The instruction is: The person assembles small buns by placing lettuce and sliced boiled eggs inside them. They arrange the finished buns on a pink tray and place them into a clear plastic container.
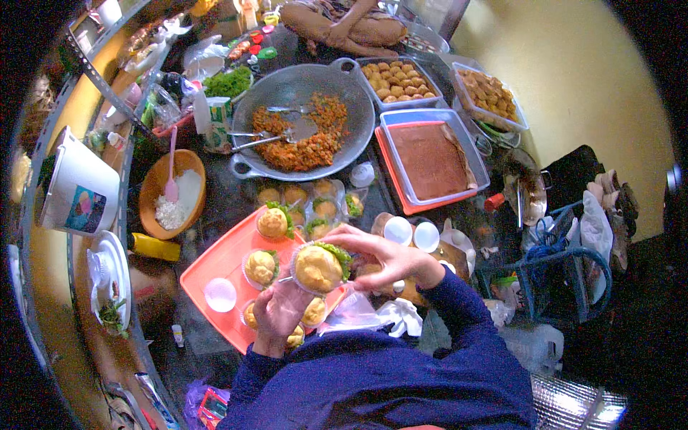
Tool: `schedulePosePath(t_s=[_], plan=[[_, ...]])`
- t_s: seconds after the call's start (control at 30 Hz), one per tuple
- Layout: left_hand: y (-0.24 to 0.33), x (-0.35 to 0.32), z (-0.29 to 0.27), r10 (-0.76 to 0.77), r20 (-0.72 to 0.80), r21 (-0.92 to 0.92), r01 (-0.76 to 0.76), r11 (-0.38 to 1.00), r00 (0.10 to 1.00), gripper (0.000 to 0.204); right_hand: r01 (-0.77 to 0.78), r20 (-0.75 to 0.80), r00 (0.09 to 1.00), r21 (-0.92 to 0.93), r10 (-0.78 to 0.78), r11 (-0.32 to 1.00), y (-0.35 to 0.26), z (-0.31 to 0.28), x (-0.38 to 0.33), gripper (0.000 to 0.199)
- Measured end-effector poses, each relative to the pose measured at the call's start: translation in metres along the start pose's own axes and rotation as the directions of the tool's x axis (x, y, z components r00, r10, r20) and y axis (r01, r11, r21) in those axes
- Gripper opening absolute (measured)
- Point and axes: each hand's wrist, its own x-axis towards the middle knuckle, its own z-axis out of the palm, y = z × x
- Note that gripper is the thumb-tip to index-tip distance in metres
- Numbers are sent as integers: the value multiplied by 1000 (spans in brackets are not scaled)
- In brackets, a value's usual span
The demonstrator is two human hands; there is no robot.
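My left hand (pixel 281 312) and my right hand (pixel 380 254) hold between them a clear plastic cup with a round yellow bun and a green lettuce leaf (pixel 320 267). The left hand grips it from below, the right from the upper right. Under them lies an orange tray (pixel 215 269) with several more filled cups (pixel 261 266) and a cup lid (pixel 219 294). Both sleeves are dark blue.
A big grey wok of orange fried filling (pixel 304 129) with spoons sits behind the tray. Bins of fried pieces (pixel 398 80), a brown slab in a red-rimmed tray (pixel 430 161), an orange bowl with a pink spoon (pixel 172 190), a white bucket (pixel 75 190). Another person (pixel 344 29) sits opposite.
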Motion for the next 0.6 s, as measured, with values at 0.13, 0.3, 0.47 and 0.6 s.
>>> schedulePosePath(t_s=[0.13, 0.3, 0.47, 0.6], plan=[[-3, -1, 3, 38, 14, -6, -38, 999, 999, 81, 28, -101, 993, -243, -53, 970, -7, 13, -2, 89], [-5, 0, 3, 47, 5, 12, -47, 999, 999, 83, -3, -334, 929, -443, -162, 897, -5, 32, 4, 79], [-2, -5, 9, 36, 34, 61, -38, 997, 999, 80, 71, -301, 928, -431, -217, 899, -9, 35, 2, 73], [-2, -9, 20, 30, -39, 152, -23, 988, 999, 78, 100, -257, 933, -488, -253, 867, -14, 34, 4, 71]])
